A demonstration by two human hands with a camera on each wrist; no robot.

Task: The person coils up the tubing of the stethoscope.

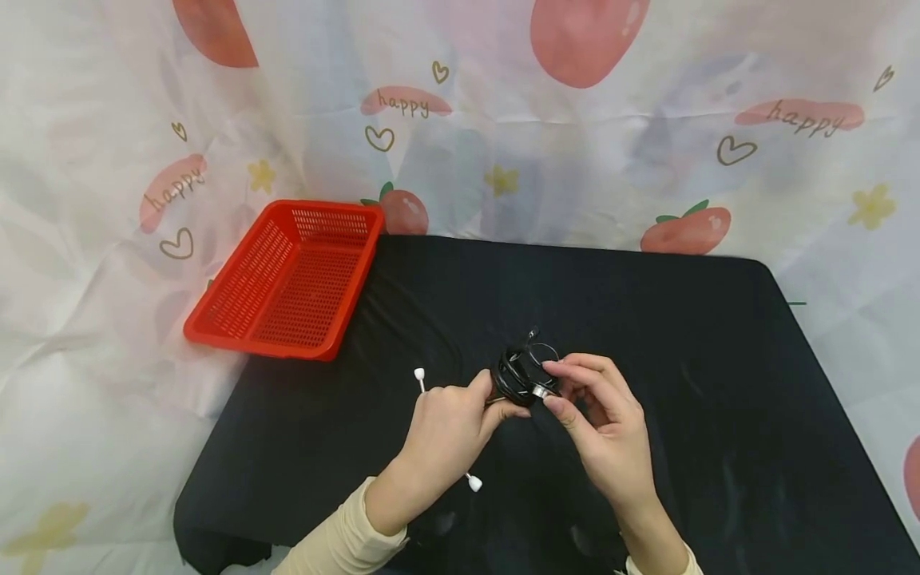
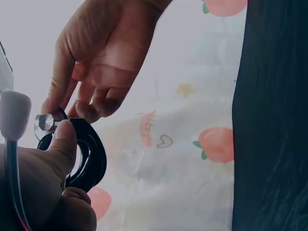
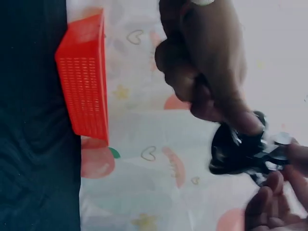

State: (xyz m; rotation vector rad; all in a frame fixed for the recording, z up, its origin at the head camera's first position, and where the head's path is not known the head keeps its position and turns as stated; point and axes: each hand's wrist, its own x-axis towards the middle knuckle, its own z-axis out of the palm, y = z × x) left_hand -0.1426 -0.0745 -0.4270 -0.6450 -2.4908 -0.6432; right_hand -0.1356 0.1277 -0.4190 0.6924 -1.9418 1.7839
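A stethoscope (image 1: 512, 382) with its black tubing wound into a coil is held up over the black table, between both hands. My left hand (image 1: 447, 423) grips the coil, thumb on top, as the left wrist view also shows. Two white ear tips (image 1: 474, 483) stick out on either side of that hand. The fingers and thumb of my right hand (image 1: 611, 431) pinch the tubing by the silver chest piece (image 2: 45, 122), at the coil's right side. In the right wrist view the coil (image 3: 236, 149) is blurred, and part of the right hand is cut off by the frame edge.
A red perforated plastic basket (image 1: 287, 279) stands at the table's back left corner. The black cloth-covered table (image 1: 719, 399) extends to the right of the hands. Behind it hangs a pale curtain (image 1: 575, 160) printed with strawberries, hearts and flowers.
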